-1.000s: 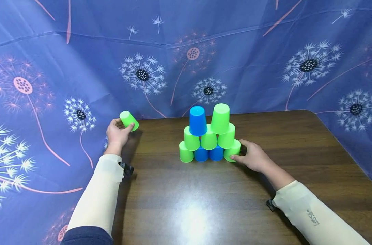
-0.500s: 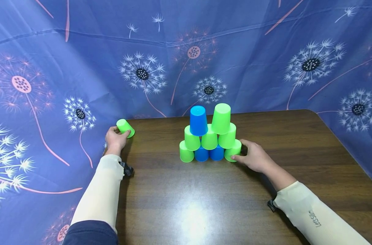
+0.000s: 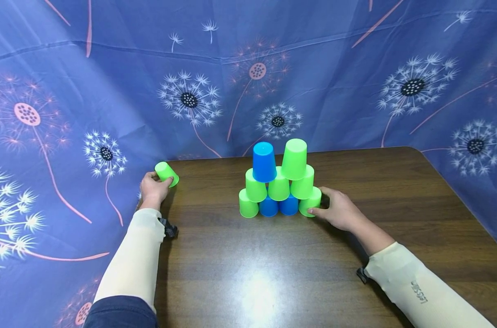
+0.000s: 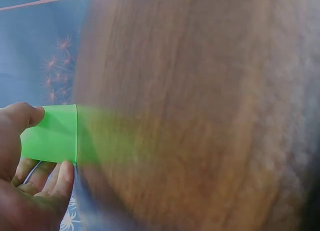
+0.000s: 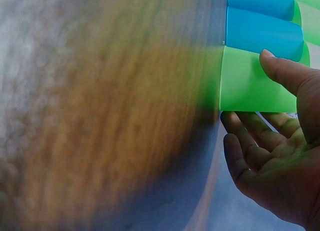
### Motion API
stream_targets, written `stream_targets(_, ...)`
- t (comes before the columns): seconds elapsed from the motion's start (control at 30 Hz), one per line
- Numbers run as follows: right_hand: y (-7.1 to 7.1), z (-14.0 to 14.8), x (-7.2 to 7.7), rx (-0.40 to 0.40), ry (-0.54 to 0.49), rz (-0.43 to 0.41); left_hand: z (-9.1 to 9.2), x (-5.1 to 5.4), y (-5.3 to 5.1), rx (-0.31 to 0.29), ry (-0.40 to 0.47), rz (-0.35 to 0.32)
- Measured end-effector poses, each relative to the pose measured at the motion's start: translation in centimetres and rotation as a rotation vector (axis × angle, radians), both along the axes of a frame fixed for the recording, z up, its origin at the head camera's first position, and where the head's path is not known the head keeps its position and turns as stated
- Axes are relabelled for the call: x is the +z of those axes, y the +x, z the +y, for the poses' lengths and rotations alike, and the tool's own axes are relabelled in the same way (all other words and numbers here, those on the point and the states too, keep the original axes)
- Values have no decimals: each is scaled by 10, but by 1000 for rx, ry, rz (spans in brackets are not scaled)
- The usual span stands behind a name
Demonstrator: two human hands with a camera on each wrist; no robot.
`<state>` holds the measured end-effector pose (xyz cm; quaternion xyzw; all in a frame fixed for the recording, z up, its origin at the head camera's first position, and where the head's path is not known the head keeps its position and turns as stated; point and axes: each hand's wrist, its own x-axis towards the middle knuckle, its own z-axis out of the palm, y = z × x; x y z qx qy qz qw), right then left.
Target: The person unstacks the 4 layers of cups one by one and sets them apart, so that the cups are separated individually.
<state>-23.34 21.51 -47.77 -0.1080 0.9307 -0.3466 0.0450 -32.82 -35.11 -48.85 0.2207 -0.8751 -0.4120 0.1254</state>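
Observation:
In the head view, my left hand [image 3: 153, 189] holds a green cup [image 3: 167, 174] at the table's far left. The left wrist view shows my thumb on one side of this cup [image 4: 52, 133] and fingers on the other, its rim at the tabletop. A pyramid of upside-down cups stands mid-table. Its bottom row has two blue cups between two green ones; three green cups sit above, topped by a blue cup [image 3: 264, 162] and a green cup [image 3: 294, 159]. My right hand [image 3: 339, 209] grips the bottom right green cup [image 5: 255, 83] between thumb and fingers.
The brown wooden table [image 3: 215, 255] has its back edge against a blue dandelion-print cloth [image 3: 334, 109]. That cloth also runs along the left side, close to my left arm.
My left hand has lowered the green cup toward the table's far left, moving it slightly left and nearer. The right hand and the pyramid have stayed in place.

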Motion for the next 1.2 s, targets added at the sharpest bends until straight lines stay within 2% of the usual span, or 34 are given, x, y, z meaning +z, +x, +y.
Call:
stream_targets(0.23,2,-1,3,1,3,-1,2,2,2,-19,20,17)
stream_targets(0.37,2,0,3,-1,5,-2,5,7,2,-9,45,80)
stream_targets(0.5,2,0,3,2,4,2,14,23,3,-2,62,194)
stream_targets(0.7,2,-1,2,5,1,19,36,51,9,-33,75,379)
stream_targets(0.83,1,0,1,6,1,17,58,72,19,-114,138,490)
stream_targets(1.0,0,0,0,6,-3,12,87,96,33,-267,259,601)
stream_targets(1.1,0,0,-1,5,-3,10,103,106,40,-369,318,642)
stream_targets(1.2,0,-1,-1,5,-3,8,118,113,48,-464,344,655)
